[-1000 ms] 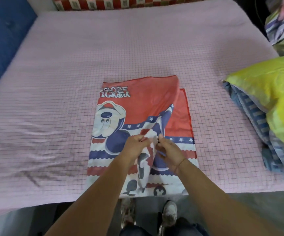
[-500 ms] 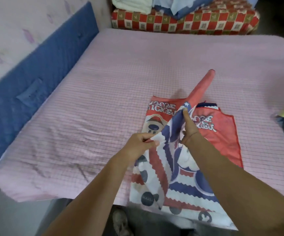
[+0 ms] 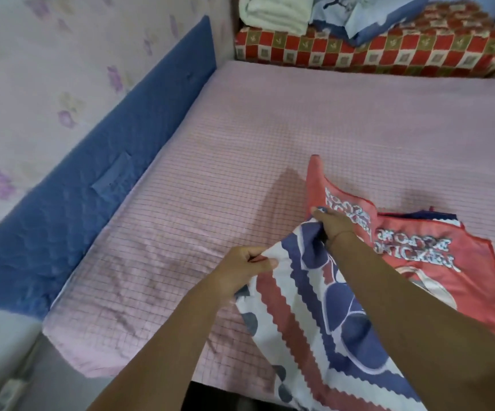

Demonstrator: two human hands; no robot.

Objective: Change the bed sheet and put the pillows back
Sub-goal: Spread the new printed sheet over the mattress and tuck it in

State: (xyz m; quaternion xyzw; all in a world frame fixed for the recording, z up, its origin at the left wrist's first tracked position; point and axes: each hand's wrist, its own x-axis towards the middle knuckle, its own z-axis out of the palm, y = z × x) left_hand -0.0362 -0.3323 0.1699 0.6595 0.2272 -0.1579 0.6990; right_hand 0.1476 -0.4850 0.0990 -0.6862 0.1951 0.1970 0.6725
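heads up, left hand [image 3: 240, 268] and right hand [image 3: 333, 225] each have a pinch grip on the half-folded sheet [image 3: 418, 262] near the bed [image 3: 270, 129] edge, so one slip probably leaves it bunched crooked.

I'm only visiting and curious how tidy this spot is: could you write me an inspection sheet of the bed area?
Surface: bed under a pink checked sheet, wrinkled near the front edge.
Job's things: printed cloth, red, white and blue, partly lifted off the bed.
Clutter: white towel and pale blue fabric on a checked cushion beyond the bed.
Hands: left hand pinches the cloth's edge; right hand grips it farther up.
Cables: nothing seen.
Surroundings: blue padded panel along a floral wall.
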